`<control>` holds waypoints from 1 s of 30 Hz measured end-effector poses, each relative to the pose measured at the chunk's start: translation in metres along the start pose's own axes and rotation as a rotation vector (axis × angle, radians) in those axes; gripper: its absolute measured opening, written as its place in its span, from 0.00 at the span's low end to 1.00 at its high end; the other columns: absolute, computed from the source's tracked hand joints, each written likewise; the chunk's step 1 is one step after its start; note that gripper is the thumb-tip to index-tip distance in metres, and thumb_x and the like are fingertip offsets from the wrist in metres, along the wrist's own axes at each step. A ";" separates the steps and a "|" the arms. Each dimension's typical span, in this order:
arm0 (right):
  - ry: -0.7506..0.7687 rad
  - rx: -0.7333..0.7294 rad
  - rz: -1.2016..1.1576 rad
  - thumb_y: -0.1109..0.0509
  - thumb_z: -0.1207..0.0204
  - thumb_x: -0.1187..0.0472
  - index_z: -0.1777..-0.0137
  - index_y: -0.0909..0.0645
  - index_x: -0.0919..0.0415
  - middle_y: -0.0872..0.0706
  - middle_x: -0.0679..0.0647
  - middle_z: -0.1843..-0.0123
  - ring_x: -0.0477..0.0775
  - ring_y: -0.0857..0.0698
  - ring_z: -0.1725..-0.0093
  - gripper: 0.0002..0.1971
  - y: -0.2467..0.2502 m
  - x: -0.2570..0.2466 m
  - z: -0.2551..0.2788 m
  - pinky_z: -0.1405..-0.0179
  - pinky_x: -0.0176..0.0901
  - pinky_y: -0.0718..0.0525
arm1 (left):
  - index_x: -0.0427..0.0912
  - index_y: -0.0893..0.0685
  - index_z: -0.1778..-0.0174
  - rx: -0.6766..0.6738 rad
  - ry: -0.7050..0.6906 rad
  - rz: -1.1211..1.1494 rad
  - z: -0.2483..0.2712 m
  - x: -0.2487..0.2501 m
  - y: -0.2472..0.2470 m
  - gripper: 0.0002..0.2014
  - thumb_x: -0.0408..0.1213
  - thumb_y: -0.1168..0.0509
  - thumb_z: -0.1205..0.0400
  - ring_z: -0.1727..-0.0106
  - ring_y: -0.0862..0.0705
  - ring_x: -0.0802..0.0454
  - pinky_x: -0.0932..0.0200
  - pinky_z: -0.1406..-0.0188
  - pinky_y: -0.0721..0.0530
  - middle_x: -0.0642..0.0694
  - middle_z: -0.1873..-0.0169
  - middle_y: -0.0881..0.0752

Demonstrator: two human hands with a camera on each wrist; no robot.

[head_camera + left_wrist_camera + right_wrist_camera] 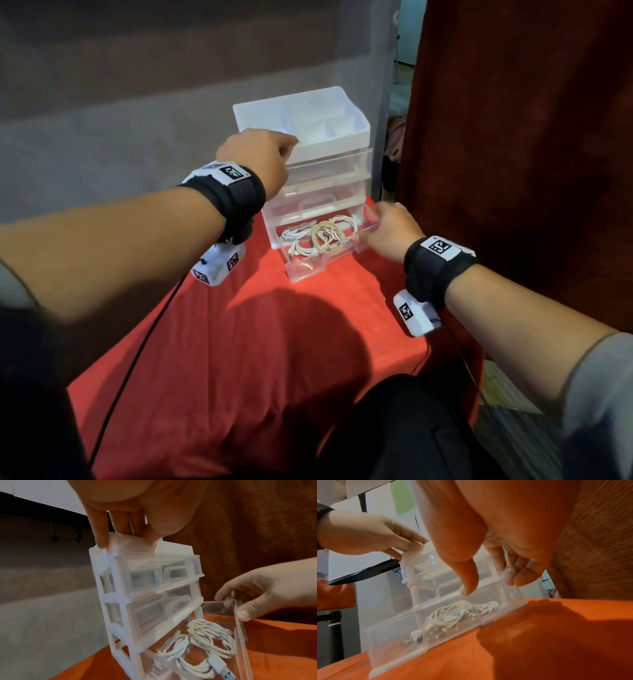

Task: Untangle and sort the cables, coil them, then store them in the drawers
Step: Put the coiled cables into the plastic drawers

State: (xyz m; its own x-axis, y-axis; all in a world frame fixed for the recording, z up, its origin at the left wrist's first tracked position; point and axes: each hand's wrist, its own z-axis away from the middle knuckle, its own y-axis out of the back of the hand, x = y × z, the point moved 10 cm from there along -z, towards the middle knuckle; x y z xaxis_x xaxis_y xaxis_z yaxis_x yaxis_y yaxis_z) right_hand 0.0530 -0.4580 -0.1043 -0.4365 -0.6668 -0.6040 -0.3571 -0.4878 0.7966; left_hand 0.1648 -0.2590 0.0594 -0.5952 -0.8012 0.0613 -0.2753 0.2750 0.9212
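A small plastic drawer unit (318, 178) (120, 588) stands at the far end of the red table, with a white divided tray (260, 116) on top. Its clear bottom drawer (308, 270) (240, 642) (393, 642) is pulled out. Several coiled white cables (318, 236) (205, 635) (450, 615) lie inside it. My left hand (260, 154) (126, 538) (412, 547) grips the unit's top front left corner, fingers on top and thumb on the front edge. My right hand (387, 229) (231, 605) (493, 585) pinches the drawer's right wall, thumb inside and fingers outside. The two upper drawers are pushed in.
A red cloth (257, 342) covers the table, whose right edge runs close beside my right wrist. A dark red curtain (513, 171) hangs at the right and a grey wall (120, 102) stands behind. A black cord (137, 356) trails from my left wrist over the cloth.
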 end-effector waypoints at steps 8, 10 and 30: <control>0.024 0.017 -0.029 0.13 0.35 0.43 0.36 0.19 0.62 0.16 0.57 0.40 0.55 0.19 0.48 0.33 0.000 0.011 0.010 0.52 0.41 0.26 | 0.63 0.13 0.35 -0.025 -0.019 0.062 -0.006 0.000 0.012 0.16 0.45 0.38 0.15 0.41 0.13 0.43 0.52 0.45 0.15 0.55 0.38 0.11; 0.038 0.025 -0.016 0.13 0.35 0.44 0.38 0.18 0.62 0.13 0.57 0.40 0.58 0.16 0.46 0.32 0.004 0.003 0.006 0.53 0.42 0.25 | 0.63 0.13 0.34 -0.014 -0.023 0.069 -0.003 0.001 0.015 0.16 0.46 0.38 0.15 0.39 0.13 0.44 0.53 0.44 0.17 0.55 0.37 0.11; -0.011 -0.116 -0.067 0.19 0.30 0.39 0.26 0.20 0.53 0.13 0.53 0.30 0.56 0.14 0.33 0.35 -0.028 -0.015 -0.035 0.40 0.37 0.22 | 0.64 0.13 0.36 -0.012 -0.031 0.103 0.007 0.002 0.018 0.14 0.47 0.37 0.15 0.39 0.14 0.45 0.56 0.46 0.19 0.56 0.39 0.10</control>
State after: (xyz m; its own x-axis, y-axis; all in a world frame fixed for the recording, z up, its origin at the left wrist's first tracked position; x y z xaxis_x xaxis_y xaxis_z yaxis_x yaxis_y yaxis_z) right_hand 0.0986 -0.4544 -0.1167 -0.4236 -0.6247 -0.6560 -0.2882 -0.5935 0.7514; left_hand 0.1534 -0.2514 0.0731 -0.6431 -0.7521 0.1441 -0.2025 0.3486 0.9151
